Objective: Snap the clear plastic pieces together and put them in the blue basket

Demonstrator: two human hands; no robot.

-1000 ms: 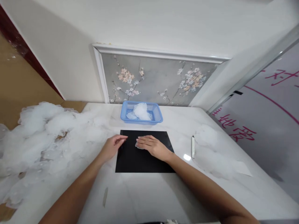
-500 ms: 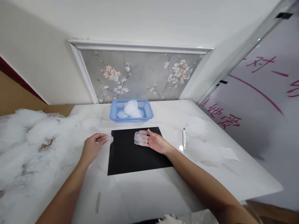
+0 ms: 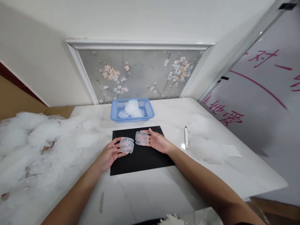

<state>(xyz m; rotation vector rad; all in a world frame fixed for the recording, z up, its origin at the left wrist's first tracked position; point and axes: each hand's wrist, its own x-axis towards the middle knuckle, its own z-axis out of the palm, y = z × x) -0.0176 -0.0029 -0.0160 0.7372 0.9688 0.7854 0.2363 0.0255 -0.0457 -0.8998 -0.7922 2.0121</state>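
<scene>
Over a black sheet (image 3: 140, 162), both hands hold translucent plastic pieces, each with rounded, notched edges. My left hand (image 3: 110, 155) is palm up, its fingers behind and around one clear plastic piece (image 3: 127, 145). Beside it, a short gap away, my right hand (image 3: 158, 141) supports another clear plastic piece (image 3: 142, 138) on its fingers, with the thumb at the upper edge. The fingertips show faintly through both pieces. What exactly the pieces are, I cannot tell.
Behind the sheet stands a blue basket (image 3: 132, 119) with several translucent pieces in it. A large heap of similar pieces (image 3: 44, 134) covers the table's left side. To the right lie a white pen-like tool (image 3: 186, 138) and more translucent pieces (image 3: 206, 150). A whiteboard (image 3: 262, 93) borders the right.
My left hand has moved right over the black sheet and turned palm up, bringing its plastic piece flat beside the other. My right hand has stayed nearly in place.
</scene>
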